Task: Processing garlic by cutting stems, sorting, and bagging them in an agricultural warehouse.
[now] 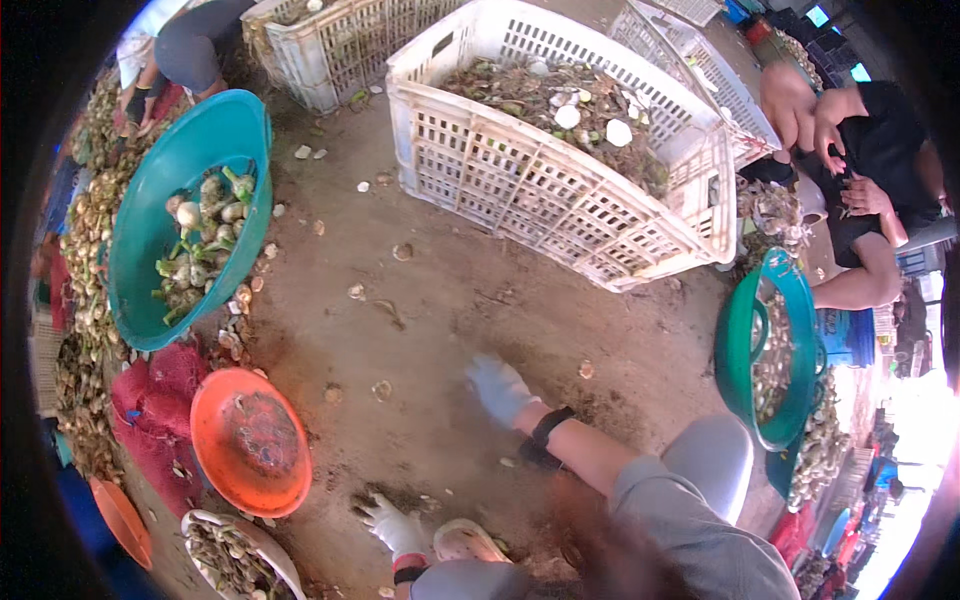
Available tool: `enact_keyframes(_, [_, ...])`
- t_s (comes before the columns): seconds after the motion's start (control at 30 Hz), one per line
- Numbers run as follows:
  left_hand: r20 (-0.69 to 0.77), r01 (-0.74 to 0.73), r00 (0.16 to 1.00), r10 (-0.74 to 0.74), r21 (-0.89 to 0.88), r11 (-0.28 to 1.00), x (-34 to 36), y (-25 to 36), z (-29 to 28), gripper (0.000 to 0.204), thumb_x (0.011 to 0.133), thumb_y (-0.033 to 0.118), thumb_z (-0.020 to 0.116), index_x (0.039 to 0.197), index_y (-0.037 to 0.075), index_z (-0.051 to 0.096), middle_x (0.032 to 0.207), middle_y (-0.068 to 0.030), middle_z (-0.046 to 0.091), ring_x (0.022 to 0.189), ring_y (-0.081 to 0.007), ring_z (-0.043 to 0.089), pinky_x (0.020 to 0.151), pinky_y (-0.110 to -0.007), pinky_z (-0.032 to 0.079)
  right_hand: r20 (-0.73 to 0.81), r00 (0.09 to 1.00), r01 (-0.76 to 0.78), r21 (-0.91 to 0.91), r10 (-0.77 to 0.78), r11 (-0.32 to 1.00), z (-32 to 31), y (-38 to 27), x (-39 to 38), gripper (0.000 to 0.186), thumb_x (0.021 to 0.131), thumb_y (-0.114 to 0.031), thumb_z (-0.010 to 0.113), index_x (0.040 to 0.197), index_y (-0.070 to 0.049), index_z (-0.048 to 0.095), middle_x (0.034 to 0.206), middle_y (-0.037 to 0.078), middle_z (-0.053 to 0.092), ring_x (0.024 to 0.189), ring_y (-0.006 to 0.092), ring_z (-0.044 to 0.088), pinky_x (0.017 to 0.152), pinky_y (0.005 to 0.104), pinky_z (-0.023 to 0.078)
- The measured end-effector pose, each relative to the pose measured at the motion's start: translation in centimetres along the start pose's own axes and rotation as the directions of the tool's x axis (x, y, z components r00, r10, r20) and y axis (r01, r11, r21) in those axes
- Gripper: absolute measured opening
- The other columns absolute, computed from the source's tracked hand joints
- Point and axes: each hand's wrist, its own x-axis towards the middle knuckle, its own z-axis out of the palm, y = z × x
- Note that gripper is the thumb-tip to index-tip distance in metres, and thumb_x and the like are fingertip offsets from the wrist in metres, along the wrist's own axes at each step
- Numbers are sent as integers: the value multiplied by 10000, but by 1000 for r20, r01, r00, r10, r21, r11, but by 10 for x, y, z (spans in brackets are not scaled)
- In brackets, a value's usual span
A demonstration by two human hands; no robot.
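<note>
A white lattice crate (520, 170) is standing ahead of you, its near wall hiding part of its inside. Left of that crate a teal basin (150, 200) is sitting; nearer you than the crate, an orange basin (212, 440) is showing a dark-stained bottom. On your side of the crate, your right hand (500, 390) is blurring, leaving me unable to tell its grip. Farther from the crate, your left hand (393, 527) is spreading released fingers beside dark litter (362, 499), which is looking too indistinct to identify.

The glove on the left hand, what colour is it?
White. The glove shows best in the head view.
</note>
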Motion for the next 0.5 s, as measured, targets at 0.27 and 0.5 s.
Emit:
enact_keyframes(0.27, [22, -56, 998, 58, -51, 997, 1, -4, 2, 1038, 680, 452, 761, 1442, 38, 191, 1447, -326, 188, 1347, -493, 169, 1081, -510, 282, -709, 682, -106, -336, -177, 936, -335, 109, -5, 340, 879, -238, 548, 1149, -33, 570, 1165, 192, 581, 1101, 345, 537, 938, 399, 432])
enact_keyframes(0.5, [290, -24, 898, 332, -720, 694, -23, 2, -96, 539, 906, 427, 483, 1367, 154, 424, 1379, -187, 413, 1256, -381, 379, 1033, -433, 337, -649, 757, 102, 14, -68, 995, -308, 43, -103, 300, 924, -99, 496, 1190, 21, 567, 1178, 138, 610, 1097, 232, 562, 976, 313, 398])
